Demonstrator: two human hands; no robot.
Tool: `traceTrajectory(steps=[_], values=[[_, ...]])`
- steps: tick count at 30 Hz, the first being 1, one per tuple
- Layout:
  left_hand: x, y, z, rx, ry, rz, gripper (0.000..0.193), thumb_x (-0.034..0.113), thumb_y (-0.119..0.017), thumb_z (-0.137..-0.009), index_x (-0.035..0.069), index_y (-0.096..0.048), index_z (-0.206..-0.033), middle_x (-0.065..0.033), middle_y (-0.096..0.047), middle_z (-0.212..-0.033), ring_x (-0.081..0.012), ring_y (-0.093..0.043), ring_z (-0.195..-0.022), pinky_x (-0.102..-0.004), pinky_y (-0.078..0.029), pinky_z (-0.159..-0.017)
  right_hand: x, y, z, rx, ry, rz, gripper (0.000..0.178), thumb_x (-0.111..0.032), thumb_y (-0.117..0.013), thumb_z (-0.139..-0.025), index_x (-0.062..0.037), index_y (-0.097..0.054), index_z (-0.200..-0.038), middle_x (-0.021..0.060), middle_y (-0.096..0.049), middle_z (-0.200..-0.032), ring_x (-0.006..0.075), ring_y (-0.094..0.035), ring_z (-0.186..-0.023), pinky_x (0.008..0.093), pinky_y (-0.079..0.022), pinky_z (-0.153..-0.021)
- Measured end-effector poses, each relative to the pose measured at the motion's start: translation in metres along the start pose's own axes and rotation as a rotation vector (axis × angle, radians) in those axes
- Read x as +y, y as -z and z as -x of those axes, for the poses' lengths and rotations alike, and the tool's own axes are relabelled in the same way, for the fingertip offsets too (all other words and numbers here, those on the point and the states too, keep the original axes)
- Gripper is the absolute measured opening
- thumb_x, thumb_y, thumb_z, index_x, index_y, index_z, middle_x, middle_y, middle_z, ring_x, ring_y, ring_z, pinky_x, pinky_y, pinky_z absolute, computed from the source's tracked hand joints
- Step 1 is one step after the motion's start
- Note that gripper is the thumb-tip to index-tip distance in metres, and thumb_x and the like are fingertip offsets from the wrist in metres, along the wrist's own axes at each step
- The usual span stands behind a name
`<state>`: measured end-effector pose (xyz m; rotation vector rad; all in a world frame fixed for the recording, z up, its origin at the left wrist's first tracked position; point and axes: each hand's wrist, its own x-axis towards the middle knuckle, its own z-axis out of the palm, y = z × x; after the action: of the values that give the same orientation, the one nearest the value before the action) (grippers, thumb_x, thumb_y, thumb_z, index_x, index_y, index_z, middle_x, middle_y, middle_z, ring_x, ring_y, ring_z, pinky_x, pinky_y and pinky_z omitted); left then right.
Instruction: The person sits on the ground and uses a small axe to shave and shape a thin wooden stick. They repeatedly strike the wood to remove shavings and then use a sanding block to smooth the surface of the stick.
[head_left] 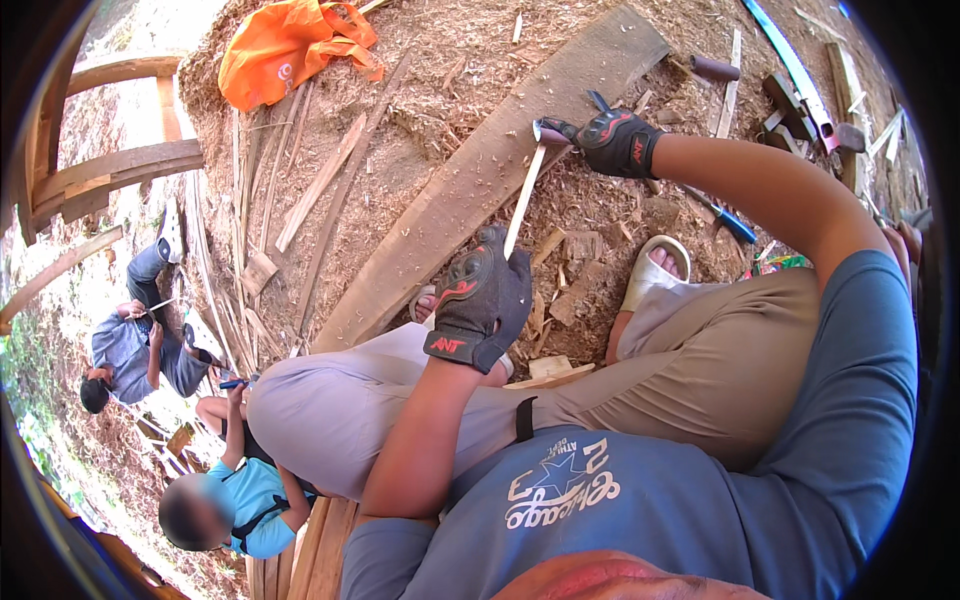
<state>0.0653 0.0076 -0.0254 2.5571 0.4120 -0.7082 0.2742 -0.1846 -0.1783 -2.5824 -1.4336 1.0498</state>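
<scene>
Both my hands wear black gloves with red marks. My left hand [482, 300] grips the lower end of a thin pale wooden strip [523, 200] that slants up over the ground in front of my bent knees. My right hand [620, 141] is closed on a knife [550, 130], and the blade meets the strip's upper end. My right arm reaches in from the right, above my knee. Most of the knife's handle is hidden inside the glove.
A long grey plank [470, 190] lies diagonally on ground covered in wood shavings. An orange bag [290, 45] sits at top left, hand tools [800, 100] at top right, and a blue-handled tool [735, 225] near my white sandal [655, 265]. Two other people [135, 350] [235, 495] sit at left.
</scene>
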Motion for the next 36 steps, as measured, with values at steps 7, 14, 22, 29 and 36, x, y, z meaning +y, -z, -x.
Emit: traceTrajectory(steps=[7,14,22,29,36], values=[[-0.004,-0.010,0.007,-0.046,0.085,-0.234,0.029,0.032,-0.051,-0.106,0.007,-0.063,-0.112,-0.0230,-0.073,-0.089,-0.0449,-0.072,-0.083,-0.0565,-0.055,-0.073,-0.006,0.009,0.007,0.046,-0.001,-0.003,0.068,-0.020,-0.050,-0.097,-0.0181,-0.035,-0.164,0.0224,-0.075,-0.103,0.0380,-0.075,-0.099,0.0508,-0.059,-0.088],[-0.024,-0.019,0.002,0.030,-0.006,-0.053,0.038,0.034,-0.045,-0.109,0.005,-0.068,-0.101,-0.0251,-0.072,-0.093,-0.0465,-0.070,-0.088,-0.0574,-0.054,-0.078,-0.099,0.006,0.037,0.061,0.299,-0.110,0.062,-0.013,-0.055,-0.091,-0.0106,-0.048,-0.153,0.0182,-0.074,-0.086,0.0345,-0.075,-0.081,0.0481,-0.061,-0.073],[-0.017,-0.010,-0.006,-0.007,0.005,-0.050,0.046,0.035,-0.040,-0.109,0.003,-0.070,-0.095,-0.0240,-0.072,-0.095,-0.0468,-0.068,-0.092,-0.0563,-0.051,-0.082,-0.028,-0.001,0.007,0.129,0.081,0.013,0.050,-0.013,-0.054,-0.091,-0.0072,-0.059,-0.140,0.0168,-0.075,-0.084,0.0340,-0.075,-0.079,0.0461,-0.060,-0.071],[-0.021,-0.015,-0.006,-0.090,0.024,0.008,0.049,0.038,-0.040,-0.108,0.003,-0.071,-0.092,-0.0234,-0.072,-0.092,-0.0447,-0.069,-0.090,-0.0543,-0.051,-0.082,-0.044,-0.013,0.010,0.102,0.221,-0.016,0.036,-0.014,-0.056,-0.089,-0.0080,-0.067,-0.123,0.0167,-0.074,-0.082,0.0337,-0.075,-0.076,0.0470,-0.060,-0.069],[-0.024,0.004,-0.015,-0.116,0.097,0.147,0.053,0.038,-0.039,-0.107,0.007,-0.074,-0.082,-0.0160,-0.075,-0.084,-0.0367,-0.072,-0.085,-0.0463,-0.053,-0.086,-0.068,-0.008,0.009,0.124,0.210,-0.048,0.051,-0.017,-0.056,-0.091,-0.0114,-0.059,-0.141,0.0153,-0.073,-0.082,0.0342,-0.074,-0.073,0.0475,-0.060,-0.067]])
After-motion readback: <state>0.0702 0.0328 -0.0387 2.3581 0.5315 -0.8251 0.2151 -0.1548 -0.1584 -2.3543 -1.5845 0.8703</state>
